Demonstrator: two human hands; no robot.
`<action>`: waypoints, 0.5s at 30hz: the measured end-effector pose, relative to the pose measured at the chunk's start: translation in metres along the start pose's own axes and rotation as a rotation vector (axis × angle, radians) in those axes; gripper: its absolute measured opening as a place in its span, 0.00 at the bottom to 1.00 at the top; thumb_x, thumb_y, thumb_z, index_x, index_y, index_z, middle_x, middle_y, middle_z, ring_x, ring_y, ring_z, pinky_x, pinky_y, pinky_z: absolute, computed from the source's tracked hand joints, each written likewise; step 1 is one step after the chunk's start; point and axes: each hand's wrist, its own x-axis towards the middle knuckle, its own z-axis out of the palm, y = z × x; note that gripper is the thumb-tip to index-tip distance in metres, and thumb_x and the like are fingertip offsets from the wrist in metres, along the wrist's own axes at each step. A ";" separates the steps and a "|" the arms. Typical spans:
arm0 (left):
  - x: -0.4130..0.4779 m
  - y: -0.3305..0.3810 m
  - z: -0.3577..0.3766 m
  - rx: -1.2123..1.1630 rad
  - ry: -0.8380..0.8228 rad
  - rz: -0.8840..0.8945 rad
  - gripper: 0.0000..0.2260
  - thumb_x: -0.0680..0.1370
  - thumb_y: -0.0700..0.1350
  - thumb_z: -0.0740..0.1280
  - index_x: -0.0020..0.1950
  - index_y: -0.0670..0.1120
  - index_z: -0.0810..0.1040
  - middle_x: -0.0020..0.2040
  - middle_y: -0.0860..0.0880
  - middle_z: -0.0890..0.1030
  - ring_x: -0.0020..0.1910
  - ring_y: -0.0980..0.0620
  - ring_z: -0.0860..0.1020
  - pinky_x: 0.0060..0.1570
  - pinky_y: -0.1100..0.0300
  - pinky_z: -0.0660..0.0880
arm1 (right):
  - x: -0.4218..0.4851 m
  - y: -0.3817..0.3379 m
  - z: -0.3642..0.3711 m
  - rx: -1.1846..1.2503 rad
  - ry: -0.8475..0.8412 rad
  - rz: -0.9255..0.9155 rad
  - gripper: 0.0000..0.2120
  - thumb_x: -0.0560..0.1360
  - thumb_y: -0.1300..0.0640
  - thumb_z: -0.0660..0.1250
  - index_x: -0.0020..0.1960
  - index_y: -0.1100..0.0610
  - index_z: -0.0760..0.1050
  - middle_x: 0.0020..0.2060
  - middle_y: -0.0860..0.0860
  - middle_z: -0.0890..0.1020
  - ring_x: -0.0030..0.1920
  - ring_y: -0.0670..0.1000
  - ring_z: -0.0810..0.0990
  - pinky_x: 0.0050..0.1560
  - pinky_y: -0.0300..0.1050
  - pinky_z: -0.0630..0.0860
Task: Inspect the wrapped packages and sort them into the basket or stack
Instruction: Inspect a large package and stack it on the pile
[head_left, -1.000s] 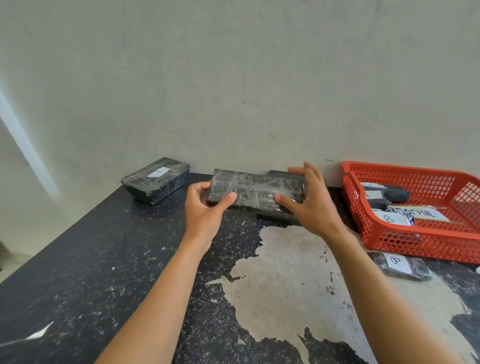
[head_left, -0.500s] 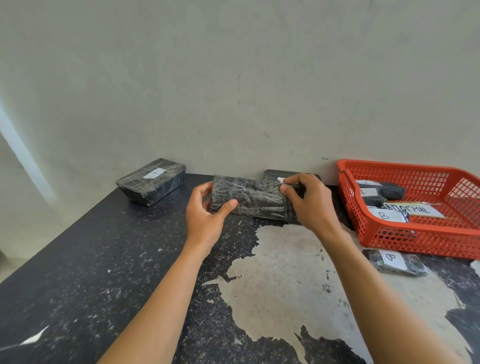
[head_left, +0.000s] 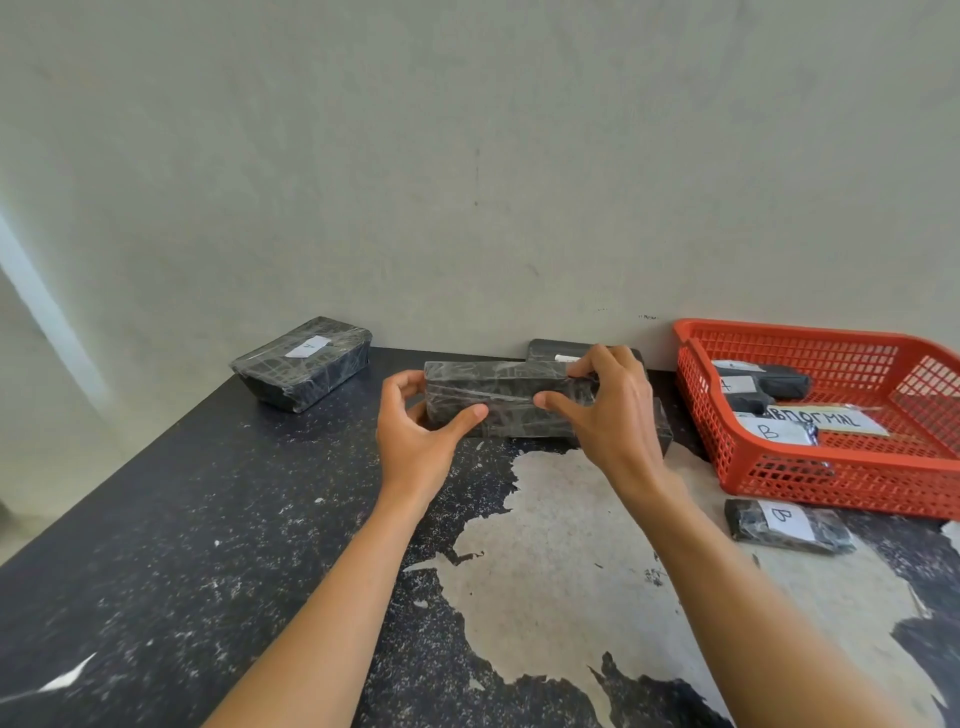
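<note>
Well left of the red plastic mesh basket (head_left: 831, 480), a black film-wrapped box (head_left: 304, 364) is parked. Closer to the basket, a long black film-wrapped package (head_left: 501, 400) is held, long axis running left-right. Its left end is gripped by the curled left hand (head_left: 415, 436), its right end pinched by the right hand (head_left: 615, 415). A small wrapped packet (head_left: 787, 525) marked B is lying just in front of the basket.

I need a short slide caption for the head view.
Left hand and right hand hold a wrapped package near the red basket.
</note>
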 end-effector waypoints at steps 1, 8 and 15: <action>0.000 0.000 0.000 -0.004 0.000 0.002 0.29 0.66 0.41 0.81 0.61 0.48 0.71 0.57 0.55 0.77 0.52 0.60 0.80 0.44 0.70 0.77 | -0.001 0.000 0.001 -0.005 -0.001 -0.006 0.19 0.66 0.52 0.79 0.47 0.59 0.75 0.48 0.50 0.73 0.52 0.50 0.68 0.46 0.29 0.64; 0.003 0.003 -0.003 0.009 -0.028 0.036 0.29 0.68 0.42 0.80 0.64 0.52 0.70 0.59 0.57 0.77 0.50 0.66 0.80 0.46 0.70 0.77 | 0.000 -0.002 0.000 -0.042 -0.048 -0.033 0.25 0.69 0.48 0.77 0.62 0.55 0.74 0.60 0.51 0.73 0.61 0.51 0.66 0.59 0.39 0.66; 0.006 0.003 -0.003 0.084 -0.134 0.122 0.28 0.73 0.46 0.76 0.69 0.52 0.69 0.66 0.59 0.74 0.65 0.63 0.73 0.65 0.66 0.69 | 0.002 0.005 -0.006 -0.073 -0.134 0.005 0.25 0.70 0.46 0.76 0.62 0.53 0.73 0.57 0.51 0.73 0.61 0.54 0.68 0.60 0.47 0.68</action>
